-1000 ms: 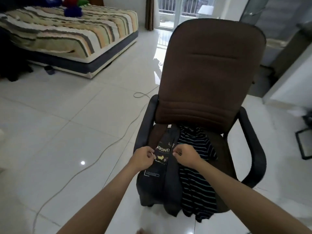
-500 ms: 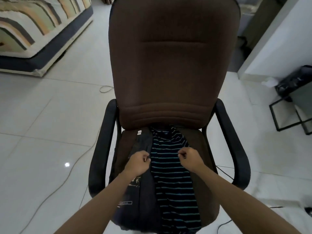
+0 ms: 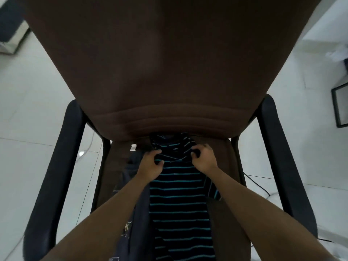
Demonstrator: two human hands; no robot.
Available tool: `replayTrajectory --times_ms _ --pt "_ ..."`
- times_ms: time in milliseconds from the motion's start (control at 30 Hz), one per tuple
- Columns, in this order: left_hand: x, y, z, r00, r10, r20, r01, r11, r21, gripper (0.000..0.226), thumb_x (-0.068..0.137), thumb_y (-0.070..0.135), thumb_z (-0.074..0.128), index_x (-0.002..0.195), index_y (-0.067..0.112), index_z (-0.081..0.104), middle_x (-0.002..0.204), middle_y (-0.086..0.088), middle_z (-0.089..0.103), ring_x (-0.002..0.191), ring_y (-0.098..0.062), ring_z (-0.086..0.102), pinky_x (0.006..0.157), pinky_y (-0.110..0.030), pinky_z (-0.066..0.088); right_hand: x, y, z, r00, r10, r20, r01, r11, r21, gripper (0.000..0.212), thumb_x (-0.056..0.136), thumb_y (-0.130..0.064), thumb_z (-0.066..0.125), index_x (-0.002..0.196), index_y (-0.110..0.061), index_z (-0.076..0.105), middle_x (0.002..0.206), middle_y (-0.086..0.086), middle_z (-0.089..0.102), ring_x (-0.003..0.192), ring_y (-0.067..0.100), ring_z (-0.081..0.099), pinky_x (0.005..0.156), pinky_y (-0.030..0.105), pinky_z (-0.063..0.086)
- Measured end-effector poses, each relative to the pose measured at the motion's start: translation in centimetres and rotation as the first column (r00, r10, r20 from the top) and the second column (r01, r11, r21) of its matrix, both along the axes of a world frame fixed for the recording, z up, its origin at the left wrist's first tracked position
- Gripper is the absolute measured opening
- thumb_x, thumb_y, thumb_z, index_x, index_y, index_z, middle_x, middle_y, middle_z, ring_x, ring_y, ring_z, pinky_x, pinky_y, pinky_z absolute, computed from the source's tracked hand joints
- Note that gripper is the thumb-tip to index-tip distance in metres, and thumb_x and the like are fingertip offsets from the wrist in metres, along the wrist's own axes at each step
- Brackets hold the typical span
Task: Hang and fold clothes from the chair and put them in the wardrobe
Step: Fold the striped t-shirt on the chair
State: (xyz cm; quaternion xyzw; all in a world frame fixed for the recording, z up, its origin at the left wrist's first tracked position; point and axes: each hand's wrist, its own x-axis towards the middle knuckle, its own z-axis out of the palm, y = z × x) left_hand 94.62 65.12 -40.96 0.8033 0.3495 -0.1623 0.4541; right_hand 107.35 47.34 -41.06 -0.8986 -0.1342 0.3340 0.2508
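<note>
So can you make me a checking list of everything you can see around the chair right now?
Surface: brown chair seat, mostly covered by clothes; black armrests either side.
Job's things: striped shirt lies down the seat; dark printed shirt beside it, on the person's left.
Clutter: nothing seen.
Hands: left hand and right hand each grip the striped shirt near its collar, fingers curled into the cloth.
Cables: a black cable on the floor at right; a pale cable at left.
Surroundings: white tiled floor; black metal frame at far right.
</note>
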Motion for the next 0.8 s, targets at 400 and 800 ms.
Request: replayTrajectory --times_ms 400,800 --pt "0.9 -1.2 0.7 0.959 0.282 0.01 -0.279 0.953 -0.115 0.049 0.072 -0.002 0.069 0.116 0.016 0.057 0.105 -0.006 0.065 0.092 -0.02 0.065 0.08 -0.032 0.055 -0.2 2.3 0.4 0.954 -0.258 -0.154 0.288 0.929 0.23 0.007 0.08 -0.022 0.076 0.084 -0.023 0.07 0.099 -0.008 0.066 0.097 0.007 0.06 0.09 0.026 0.051" --pt "-4.2 -1.7 10.5 0.888 0.292 0.355 -0.211 0.945 -0.25 0.03 0.067 -0.009 0.077 0.076 0.014 0.059 0.083 -0.006 0.064 0.075 -0.012 0.062 0.069 -0.03 0.053 -6.3 -2.1 12.2 0.993 -0.11 0.043 0.068 0.833 0.549 0.017 0.078 -0.011 0.076 0.085 -0.022 0.066 0.094 -0.011 0.066 0.095 0.003 0.062 0.089 0.025 0.052"
